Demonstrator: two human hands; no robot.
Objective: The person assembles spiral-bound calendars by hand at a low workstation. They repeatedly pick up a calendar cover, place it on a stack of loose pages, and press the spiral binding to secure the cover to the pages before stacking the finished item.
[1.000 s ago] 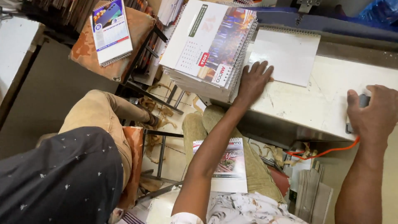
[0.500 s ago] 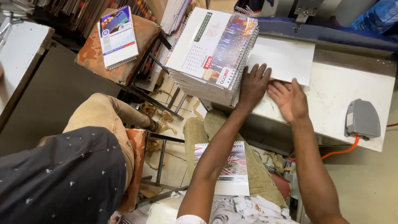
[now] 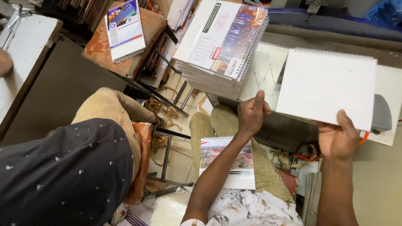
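Note:
My right hand (image 3: 338, 139) grips the lower right corner of a white spiral-bound pad (image 3: 326, 86) and holds it lifted and tilted over the white work table (image 3: 264, 71). My left hand (image 3: 251, 114) has its fingers curled and thumb up, just beside the pad's lower left corner; whether it touches the pad is unclear. A tall stack of spiral-bound calendars (image 3: 222, 46) stands on the table's left end, up and left of my left hand. Another calendar (image 3: 228, 163) lies on my lap beneath my left forearm.
A person in a dark dotted shirt (image 3: 63, 175) and tan trousers (image 3: 111, 113) sits close on my left. One calendar (image 3: 124, 29) rests on a cushioned stool. A grey device (image 3: 381, 113) with an orange cable (image 3: 366, 138) sits behind the pad. Metal stool legs (image 3: 167, 146) and scraps cover the floor.
My right hand left the grey device, came to the pad beside my left hand, and has lifted the white pad off the table. My left hand drew back from flat to curled.

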